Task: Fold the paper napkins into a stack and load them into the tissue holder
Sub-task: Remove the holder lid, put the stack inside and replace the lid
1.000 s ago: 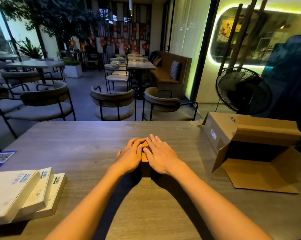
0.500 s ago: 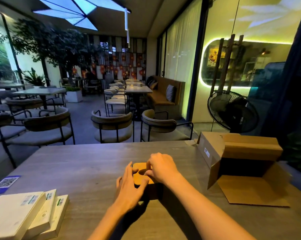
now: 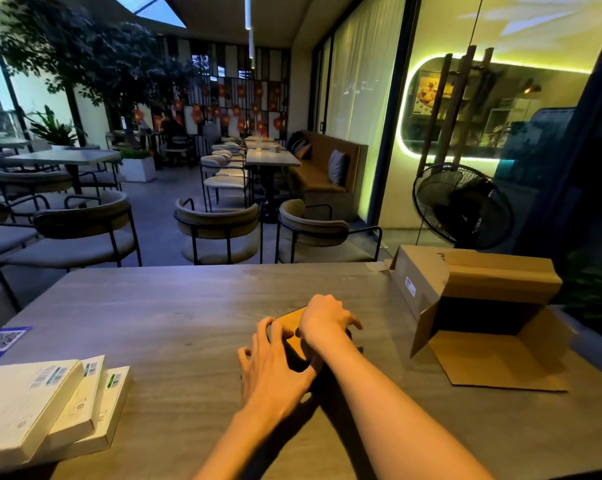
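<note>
At the far left edge of the wooden table (image 3: 161, 317) lies a blue card with a QR code (image 3: 2, 341), and nearer the camera three flat white napkin packs (image 3: 46, 407) lie overlapping, each with a barcode label on top. Toward the middle of the table, the left hand (image 3: 275, 368) is spread with fingers apart, its fingertips resting on the near-left side of the tissue holder (image 3: 292, 323), a small orange-topped box with dark sides; the hand is pressed against the holder rather than closed around it. The right hand (image 3: 322, 322) comes over the holder's top from the right, fingers curled down over its far right edge, covering much of the lid, though whether it actually clamps the edge cannot be told. To the right stands an open cardboard box (image 3: 479, 306) tipped on its side, flaps splayed on the table, well apart from the hands. Behind it is a black floor fan (image 3: 462, 206).
</note>
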`<state>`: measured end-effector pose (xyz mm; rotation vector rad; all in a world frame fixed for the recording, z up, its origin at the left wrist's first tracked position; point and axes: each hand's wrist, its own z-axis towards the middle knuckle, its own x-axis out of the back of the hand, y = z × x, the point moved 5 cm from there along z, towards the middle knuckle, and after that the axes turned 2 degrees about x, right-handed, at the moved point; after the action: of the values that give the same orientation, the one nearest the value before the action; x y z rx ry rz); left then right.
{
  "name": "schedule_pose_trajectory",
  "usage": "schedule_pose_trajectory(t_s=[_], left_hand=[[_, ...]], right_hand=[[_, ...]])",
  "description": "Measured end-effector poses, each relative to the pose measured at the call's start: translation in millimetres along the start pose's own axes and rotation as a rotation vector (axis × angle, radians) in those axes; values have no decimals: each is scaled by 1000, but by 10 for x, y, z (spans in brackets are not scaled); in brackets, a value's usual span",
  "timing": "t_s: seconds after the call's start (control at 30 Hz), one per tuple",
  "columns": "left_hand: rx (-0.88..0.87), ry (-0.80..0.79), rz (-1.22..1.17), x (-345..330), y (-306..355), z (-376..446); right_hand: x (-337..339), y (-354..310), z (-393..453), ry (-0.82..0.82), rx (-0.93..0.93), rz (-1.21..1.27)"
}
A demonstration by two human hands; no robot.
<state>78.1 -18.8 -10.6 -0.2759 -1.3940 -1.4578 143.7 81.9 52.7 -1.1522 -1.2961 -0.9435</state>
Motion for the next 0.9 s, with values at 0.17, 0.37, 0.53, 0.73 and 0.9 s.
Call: schedule_pose_trajectory(t_s=[0.17,0.37,0.53,0.73,0.9], left_hand=[[13,23,44,34,2,18],[37,31,43,61,18,55],[32,22,1,39,-8,62],[37,7,-32,-14,-17,57],[20,6,-27,23,-6,42]], right_hand=[[17,67,17,-33,26,49],[201,87,-35,44,256,31],[93,169,-12,-44,404,11],[40,192,-131,101,667,10],[66,137,-176,239,710,134]])
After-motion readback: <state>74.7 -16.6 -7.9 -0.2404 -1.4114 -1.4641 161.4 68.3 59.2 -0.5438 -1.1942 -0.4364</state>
